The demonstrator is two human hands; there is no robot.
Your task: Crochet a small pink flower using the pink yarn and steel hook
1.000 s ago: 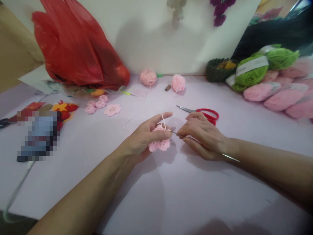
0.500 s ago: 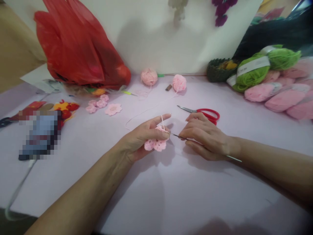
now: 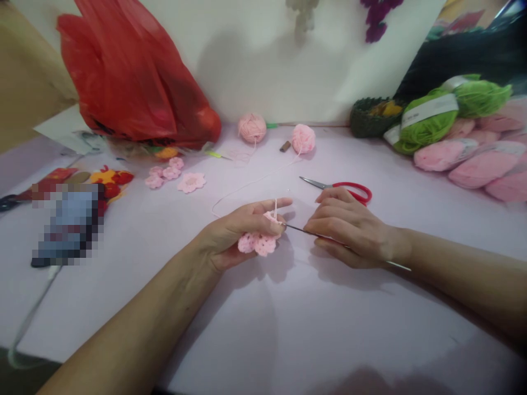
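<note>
Between the thumb and fingers of my left hand (image 3: 242, 230) is a pink crochet flower piece (image 3: 259, 244) with scalloped petals hanging below the thumb. A strand of pink yarn (image 3: 275, 207) runs up from the piece over my raised index finger. My right hand (image 3: 346, 227) is closed around a thin metal crochet hook (image 3: 297, 227). The hook's tip meets the top edge of the piece beside my left thumb; the exact stitch is too small to make out. Just behind my right knuckles lie red-handled scissors (image 3: 354, 191).
Two pink yarn balls (image 3: 252, 128) sit at the back; yarn trails from the right one. Finished pink flowers (image 3: 191, 182) lie at left, near a phone (image 3: 68, 225) with a cable. A red plastic bag (image 3: 135, 82) stands behind. Green skeins (image 3: 430, 118) and pink skeins (image 3: 486, 163) are piled right.
The pink piece has turned slightly and shifted a little left in my left hand. The hook sits a bit further out to the right, with more of its shaft showing.
</note>
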